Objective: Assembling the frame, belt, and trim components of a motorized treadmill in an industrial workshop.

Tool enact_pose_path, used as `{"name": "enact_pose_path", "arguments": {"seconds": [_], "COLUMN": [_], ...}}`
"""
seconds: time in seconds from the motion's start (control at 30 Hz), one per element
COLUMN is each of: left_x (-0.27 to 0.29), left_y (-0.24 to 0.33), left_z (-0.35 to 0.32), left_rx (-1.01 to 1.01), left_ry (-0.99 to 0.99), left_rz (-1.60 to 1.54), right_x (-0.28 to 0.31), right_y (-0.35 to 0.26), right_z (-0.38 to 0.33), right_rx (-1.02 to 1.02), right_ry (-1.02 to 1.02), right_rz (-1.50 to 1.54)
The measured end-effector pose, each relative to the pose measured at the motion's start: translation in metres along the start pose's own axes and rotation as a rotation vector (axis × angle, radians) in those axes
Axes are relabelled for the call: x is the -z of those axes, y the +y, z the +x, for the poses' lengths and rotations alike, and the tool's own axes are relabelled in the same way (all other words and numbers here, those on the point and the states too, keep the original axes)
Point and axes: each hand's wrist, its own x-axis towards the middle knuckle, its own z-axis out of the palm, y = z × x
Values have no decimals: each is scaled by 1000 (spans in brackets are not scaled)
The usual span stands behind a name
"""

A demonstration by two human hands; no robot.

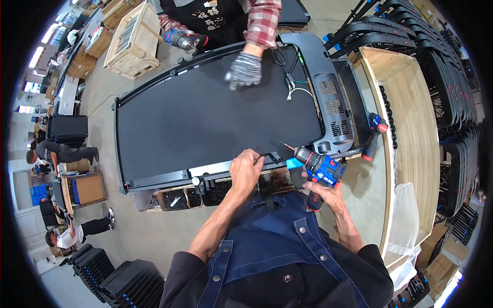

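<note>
Left hand [245,169] closes in a pinch on the near side rail [226,167] of the treadmill deck [215,118], at 6 o'clock of the belt. Right hand [322,191] wraps the blue cordless drill [316,165], bit aimed toward 10 o'clock. Best practice here: keep the bit square and the rail pressed flat. Any screw under the bit tip cannot be made out. A co-worker's gloved hand [244,70] rests at 12 o'clock.

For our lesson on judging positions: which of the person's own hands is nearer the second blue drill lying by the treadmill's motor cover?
Right. The right hand, gripping a blue drill, is nearer that second drill; the left hand rests on the treadmill's side rail, farther away.
</note>
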Motion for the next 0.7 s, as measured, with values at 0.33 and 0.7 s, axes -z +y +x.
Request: {"name": "enact_pose_path", "arguments": {"seconds": [0.33,0.7], "left_x": [-8,-18], "left_y": [0,-10], "left_z": [33,59], "left_rx": [-802,-731], "left_ry": [58,-59], "left_rz": [236,87], "right_x": [15,9], "right_y": [-37,-75], "right_z": [-4,33], "right_rx": [-56,-36], "right_ry": [-27,-236], "right_rz": [-319,-1028]}}
